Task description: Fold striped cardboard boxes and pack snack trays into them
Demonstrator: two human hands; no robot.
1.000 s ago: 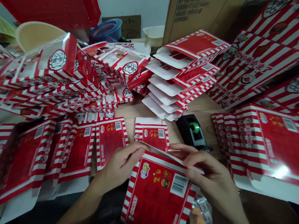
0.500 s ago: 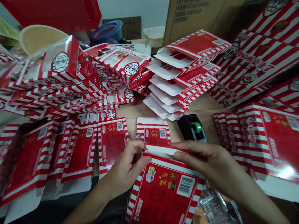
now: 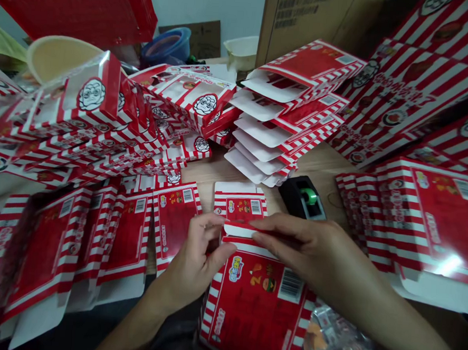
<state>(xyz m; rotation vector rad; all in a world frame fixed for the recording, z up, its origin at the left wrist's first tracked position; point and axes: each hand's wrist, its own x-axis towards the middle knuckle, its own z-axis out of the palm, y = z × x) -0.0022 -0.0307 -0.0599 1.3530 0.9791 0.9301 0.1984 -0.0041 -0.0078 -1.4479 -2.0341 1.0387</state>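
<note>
Wooden table (image 3: 204,172) crowded with striped cartons: just in front of the tape dispenser (image 3: 303,197), the red box (image 3: 251,308) has had its raised top flap (image 3: 239,231) folded down flat within the last second. The left hand (image 3: 195,260) pinches the flap's end, and the right hand (image 3: 312,248) presses along it with fingers stretched flat, unclenched. Carton stacks (image 3: 289,110) crowd close around the dispenser, and bare wood shows only beside and beyond it.
</note>
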